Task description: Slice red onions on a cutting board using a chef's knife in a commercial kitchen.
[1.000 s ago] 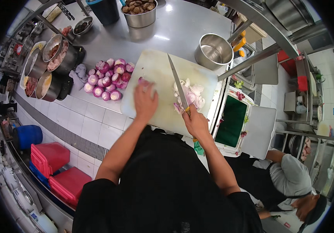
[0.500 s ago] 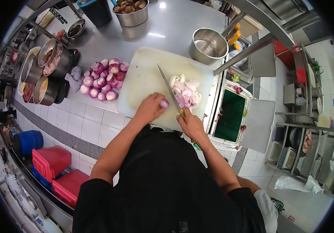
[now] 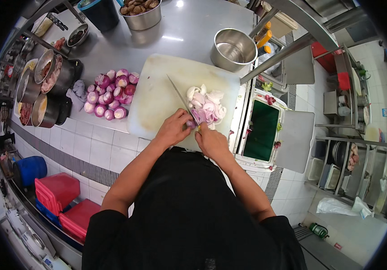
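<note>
On the near part of a white cutting board (image 3: 150,96), my left hand (image 3: 174,129) presses a small purple onion (image 3: 190,123) with its fingertips. My right hand (image 3: 212,140) grips a long knife (image 3: 178,92) by its yellowish handle, which the hand mostly covers. The blade slants up and left across the board, its base against the onion. Right beside the blade lies a pile of sliced onion (image 3: 206,105), white and pink. Left of the board, a heap of whole peeled purple onions (image 3: 110,93) rests on the steel table.
An empty steel pot (image 3: 234,48) stands behind the board's right corner. Further back is a pot of brown mushrooms (image 3: 140,13) beside a dark bucket (image 3: 98,13). Bowls of meat (image 3: 51,76) are at the left. A green-lined bin (image 3: 261,130) with scraps around its rim adjoins the board's right.
My right hand has brought the knife left, against the onion in my left hand. Both hands are now close together. The whole view has shifted slightly.
</note>
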Tool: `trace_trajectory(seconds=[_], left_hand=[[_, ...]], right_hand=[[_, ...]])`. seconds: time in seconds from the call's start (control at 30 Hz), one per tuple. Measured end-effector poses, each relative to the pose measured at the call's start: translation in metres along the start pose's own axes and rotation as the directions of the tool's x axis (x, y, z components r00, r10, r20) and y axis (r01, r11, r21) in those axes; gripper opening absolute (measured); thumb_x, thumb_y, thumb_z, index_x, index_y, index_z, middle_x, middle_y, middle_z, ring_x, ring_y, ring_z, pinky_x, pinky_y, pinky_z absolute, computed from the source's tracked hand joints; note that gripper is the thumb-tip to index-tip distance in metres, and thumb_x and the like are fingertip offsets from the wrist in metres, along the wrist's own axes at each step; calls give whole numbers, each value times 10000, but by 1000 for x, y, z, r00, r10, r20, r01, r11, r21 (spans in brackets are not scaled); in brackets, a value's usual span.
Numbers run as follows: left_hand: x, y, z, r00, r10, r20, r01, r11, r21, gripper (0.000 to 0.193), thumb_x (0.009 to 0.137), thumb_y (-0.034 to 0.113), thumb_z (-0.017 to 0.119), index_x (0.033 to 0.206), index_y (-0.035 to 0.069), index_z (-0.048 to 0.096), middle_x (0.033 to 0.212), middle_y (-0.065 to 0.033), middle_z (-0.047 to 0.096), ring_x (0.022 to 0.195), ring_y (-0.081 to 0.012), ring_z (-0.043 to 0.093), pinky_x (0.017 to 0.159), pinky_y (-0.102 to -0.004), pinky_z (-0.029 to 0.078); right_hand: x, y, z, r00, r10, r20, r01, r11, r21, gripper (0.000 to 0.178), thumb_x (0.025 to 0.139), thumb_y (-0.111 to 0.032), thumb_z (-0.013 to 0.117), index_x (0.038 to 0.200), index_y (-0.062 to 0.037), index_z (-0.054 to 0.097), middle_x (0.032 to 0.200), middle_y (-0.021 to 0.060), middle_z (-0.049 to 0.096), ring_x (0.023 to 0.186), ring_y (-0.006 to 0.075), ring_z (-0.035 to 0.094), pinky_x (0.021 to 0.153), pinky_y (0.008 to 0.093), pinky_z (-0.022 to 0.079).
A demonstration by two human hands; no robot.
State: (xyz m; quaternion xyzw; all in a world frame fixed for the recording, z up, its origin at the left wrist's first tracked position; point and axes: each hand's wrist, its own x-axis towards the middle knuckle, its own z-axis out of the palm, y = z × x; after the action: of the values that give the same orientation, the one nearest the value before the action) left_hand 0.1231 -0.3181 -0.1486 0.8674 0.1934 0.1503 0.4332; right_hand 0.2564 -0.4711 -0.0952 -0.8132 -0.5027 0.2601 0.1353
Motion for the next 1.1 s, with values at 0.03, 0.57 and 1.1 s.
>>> trace_trajectory(seconds=[0.03, 0.57, 1.1], left_hand=[[-1, 1, -2, 1000, -4, -3, 4, 1000, 9, 334, 827, 98, 754, 1141, 81, 643, 1134, -109, 578, 1020, -327, 644, 873, -427, 542], [-2, -2, 2, 999, -41, -2, 41, 995, -93, 283, 844, 83, 733, 1111, 71, 638, 1110, -116, 591, 1018, -341, 648, 860, -431, 544], [4, 8, -14, 886, -446, 127, 424, 890, 166, 230, 884, 87, 702, 1108, 64, 653, 1077, -115, 691, 951, -308, 695, 785, -374, 557]], right_hand=[[-4, -15, -21, 999, 14, 38, -13, 1000, -18, 327, 1024, -306, 566, 1136, 1, 536, 807, 256, 716, 786, 471, 710, 721, 591, 542], [10, -11, -5, 998, 43, 54, -41, 998, -41, 348, 1017, -319, 568, 1163, -3, 548, 828, 255, 719, 789, 460, 717, 743, 594, 547], [14, 6, 0, 994, 91, 62, -93, 995, 29, 396, 1025, -350, 570, 1259, -33, 523, 881, 292, 721, 846, 498, 699, 771, 592, 526]])
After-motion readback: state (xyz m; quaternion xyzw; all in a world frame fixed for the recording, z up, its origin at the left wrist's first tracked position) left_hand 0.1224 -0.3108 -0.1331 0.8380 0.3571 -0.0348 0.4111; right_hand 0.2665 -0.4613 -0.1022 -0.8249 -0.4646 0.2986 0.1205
